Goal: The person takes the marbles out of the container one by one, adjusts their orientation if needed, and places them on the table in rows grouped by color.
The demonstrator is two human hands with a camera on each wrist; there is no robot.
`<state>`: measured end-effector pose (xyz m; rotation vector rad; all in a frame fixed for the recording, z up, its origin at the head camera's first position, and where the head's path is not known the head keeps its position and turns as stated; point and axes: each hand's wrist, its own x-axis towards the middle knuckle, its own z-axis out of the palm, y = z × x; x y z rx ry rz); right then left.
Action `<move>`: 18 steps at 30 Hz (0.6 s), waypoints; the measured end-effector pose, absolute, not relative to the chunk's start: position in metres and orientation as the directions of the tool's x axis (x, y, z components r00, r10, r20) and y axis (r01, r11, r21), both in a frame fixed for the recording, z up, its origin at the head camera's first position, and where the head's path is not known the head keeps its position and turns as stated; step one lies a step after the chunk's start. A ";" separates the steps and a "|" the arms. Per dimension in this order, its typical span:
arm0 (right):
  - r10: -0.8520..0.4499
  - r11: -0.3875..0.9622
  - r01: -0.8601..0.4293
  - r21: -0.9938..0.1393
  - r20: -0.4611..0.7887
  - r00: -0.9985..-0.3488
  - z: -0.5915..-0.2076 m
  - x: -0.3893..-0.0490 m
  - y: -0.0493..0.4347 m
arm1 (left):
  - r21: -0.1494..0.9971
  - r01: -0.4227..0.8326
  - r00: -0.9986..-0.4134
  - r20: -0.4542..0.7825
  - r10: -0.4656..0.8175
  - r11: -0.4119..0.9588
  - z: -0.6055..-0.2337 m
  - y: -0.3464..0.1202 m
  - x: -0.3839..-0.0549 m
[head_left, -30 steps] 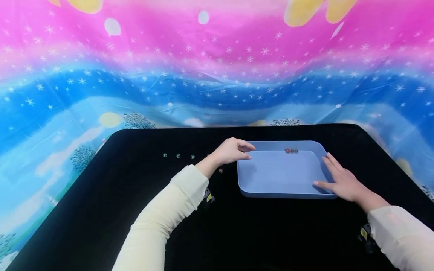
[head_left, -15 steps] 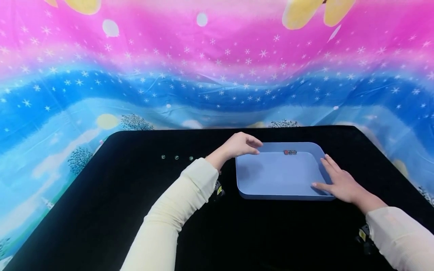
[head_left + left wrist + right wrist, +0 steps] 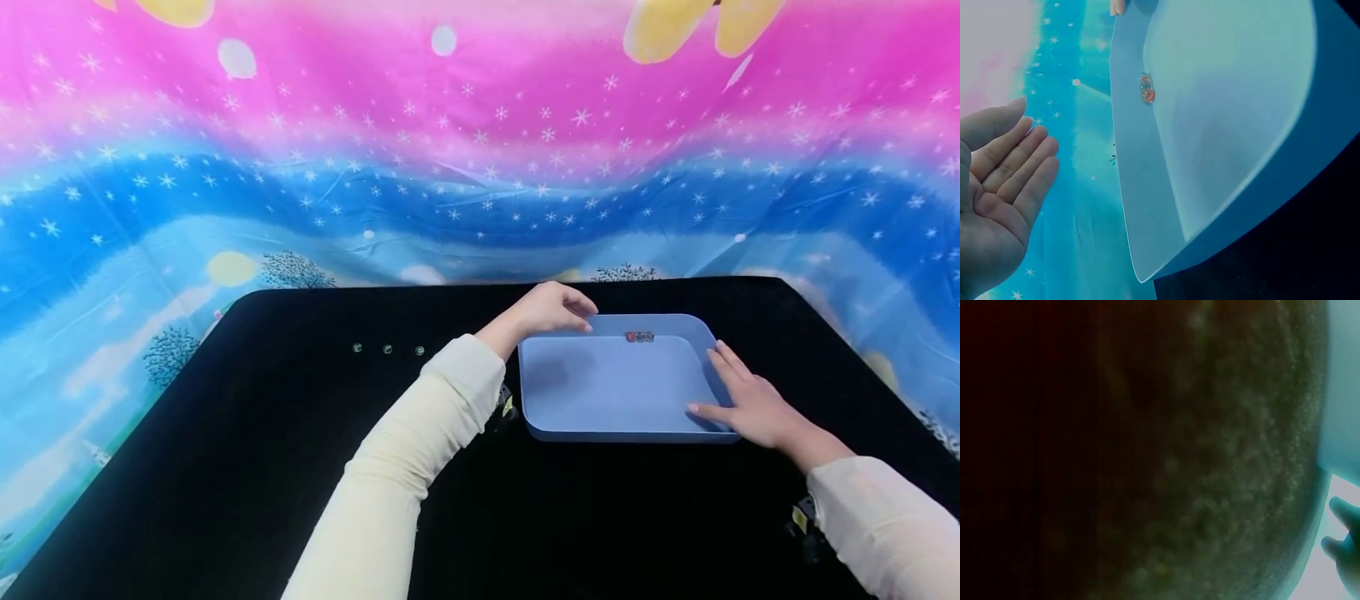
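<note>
Here, a blue tray (image 3: 600,400) with marbles (image 3: 640,337) by its far wall.

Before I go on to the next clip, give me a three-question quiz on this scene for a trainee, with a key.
1. Multiple choice: the inside marbles lie along which wall of the tray, as the person sees it? A) near B) far C) left
2. Fill in the number: in the head view, ___ outside marbles show in a row on the black tabletop, left of the tray.
3. True or false: the right hand is at the tray's left side.

Key: 1. B; 2. three; 3. false, it is at the right side.
</note>
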<state>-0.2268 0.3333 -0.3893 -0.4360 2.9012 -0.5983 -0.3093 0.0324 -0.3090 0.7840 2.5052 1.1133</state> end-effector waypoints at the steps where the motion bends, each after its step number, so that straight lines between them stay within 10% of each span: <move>1: -0.309 0.879 -0.250 -0.405 -0.086 -0.947 -0.389 -0.227 0.333 | 0.750 0.365 -0.806 -0.041 0.590 0.551 -0.309 0.033 -0.310; 18: -0.301 0.884 -0.243 -0.399 -0.089 -0.950 -0.388 -0.226 0.331 | 0.725 0.431 -0.752 -0.040 0.658 0.537 -0.315 0.055 -0.317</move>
